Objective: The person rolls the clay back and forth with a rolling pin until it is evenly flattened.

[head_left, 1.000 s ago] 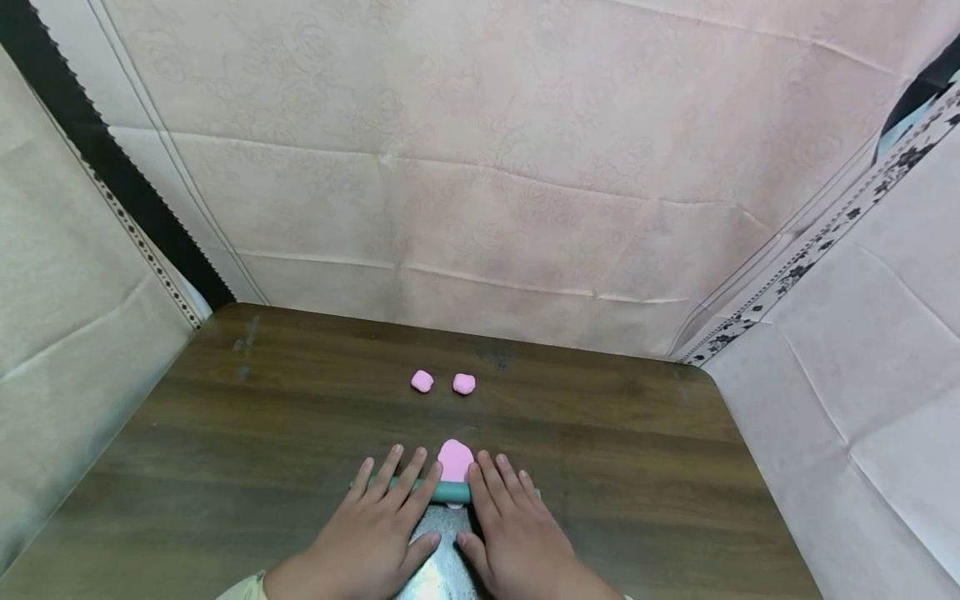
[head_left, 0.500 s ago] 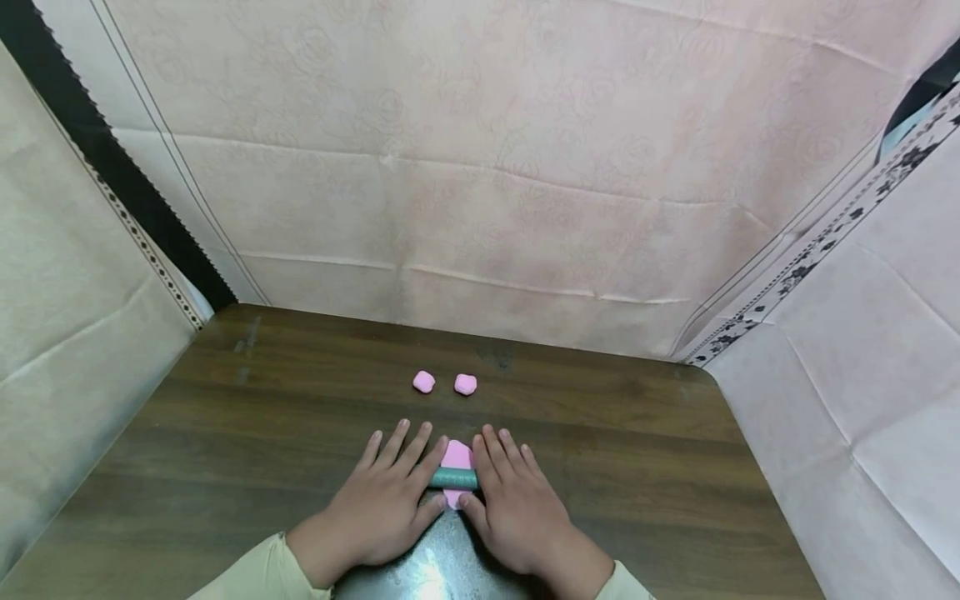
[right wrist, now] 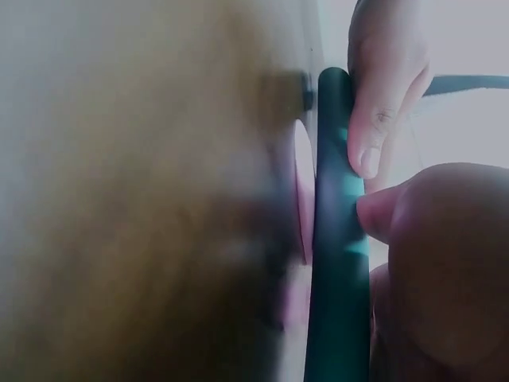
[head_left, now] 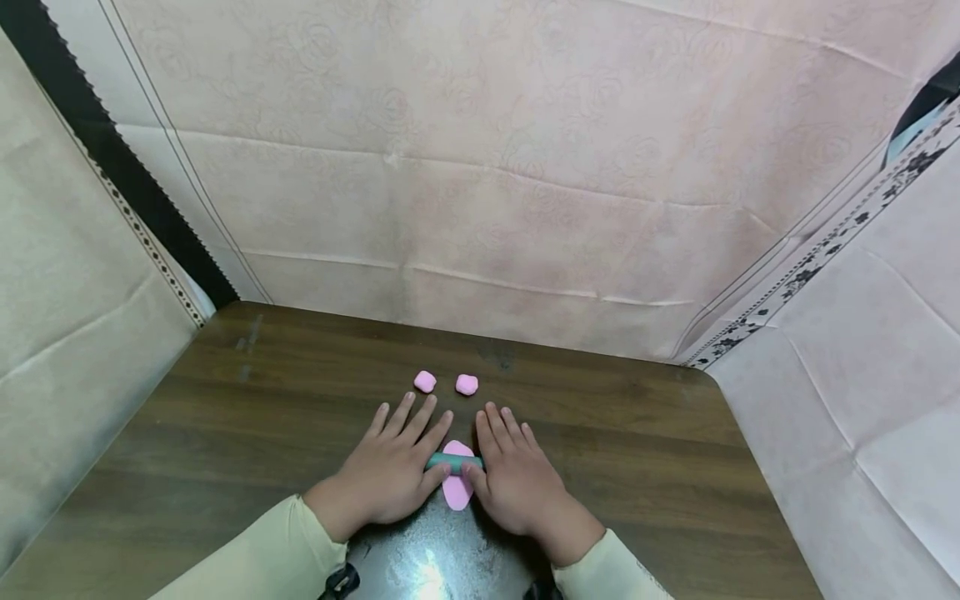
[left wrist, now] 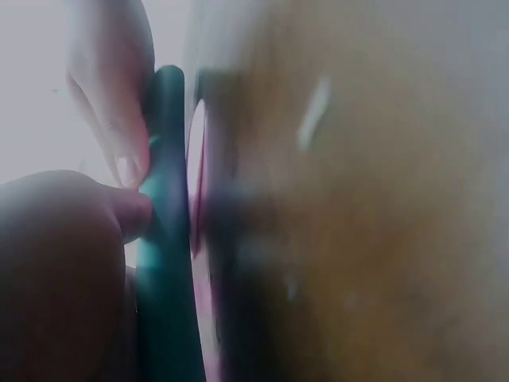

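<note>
A teal rolling pin [head_left: 455,463] lies crosswise over a flattened pink piece of modelling clay [head_left: 458,495]. My left hand [head_left: 388,473] rests on the pin's left part, fingers straight and spread forward. On its right part lies my right hand [head_left: 521,483], with straight fingers held closer together. Both thumbs touch the near side of the pin, close to its middle. Close up in the left wrist view, the pin [left wrist: 165,239] stands against the thin edge of the clay [left wrist: 197,183]. The right wrist view also shows the pin [right wrist: 338,239] pressed by the thumbs. The palms hide the pin's ends.
Two small pink clay lumps [head_left: 424,382], one of them the right lump [head_left: 467,384], sit beyond the hands on the brown wooden table [head_left: 630,450]. A shiny silvery patch [head_left: 405,558] lies between the forearms. Pale cloth [head_left: 480,208] hangs behind and at both sides.
Both hands have moved forward, away from the body, and the rolling pin has rolled forward with them. More clay now shows on the near side of the pin. The two lumps have stayed put.
</note>
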{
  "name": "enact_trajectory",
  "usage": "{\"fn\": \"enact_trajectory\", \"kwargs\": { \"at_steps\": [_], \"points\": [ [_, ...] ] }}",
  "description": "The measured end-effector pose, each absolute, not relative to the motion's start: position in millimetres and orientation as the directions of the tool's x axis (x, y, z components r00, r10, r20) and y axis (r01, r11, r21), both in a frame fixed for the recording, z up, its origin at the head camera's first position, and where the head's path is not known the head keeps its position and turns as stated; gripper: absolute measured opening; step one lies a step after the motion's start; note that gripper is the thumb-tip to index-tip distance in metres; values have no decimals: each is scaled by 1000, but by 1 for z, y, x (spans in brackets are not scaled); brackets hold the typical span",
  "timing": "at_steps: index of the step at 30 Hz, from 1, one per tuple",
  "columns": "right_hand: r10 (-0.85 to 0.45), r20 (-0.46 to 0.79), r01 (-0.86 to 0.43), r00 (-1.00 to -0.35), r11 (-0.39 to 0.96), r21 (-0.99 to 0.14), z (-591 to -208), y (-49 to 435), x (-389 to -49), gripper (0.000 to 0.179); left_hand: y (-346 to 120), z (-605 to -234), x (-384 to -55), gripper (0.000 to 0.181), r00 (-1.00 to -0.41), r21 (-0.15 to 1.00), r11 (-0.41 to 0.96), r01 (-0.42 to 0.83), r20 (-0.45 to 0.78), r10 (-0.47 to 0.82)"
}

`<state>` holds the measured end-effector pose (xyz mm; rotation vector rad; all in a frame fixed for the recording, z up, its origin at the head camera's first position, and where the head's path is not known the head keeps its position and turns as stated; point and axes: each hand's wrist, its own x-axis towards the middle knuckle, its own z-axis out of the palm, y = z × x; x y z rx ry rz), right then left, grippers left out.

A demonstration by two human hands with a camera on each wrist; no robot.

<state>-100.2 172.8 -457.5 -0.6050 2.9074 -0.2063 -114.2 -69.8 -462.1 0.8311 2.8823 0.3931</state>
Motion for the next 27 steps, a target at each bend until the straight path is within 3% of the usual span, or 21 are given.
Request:
{"fn": "enact_trajectory", "kwargs": {
  "at_steps": [27],
  "points": [
    [-346,-145,-304,-927,919,-251,-456,172,-147,79,-62,-460,-161,74,-861,260,843,470,-76,503]
  ]
}}
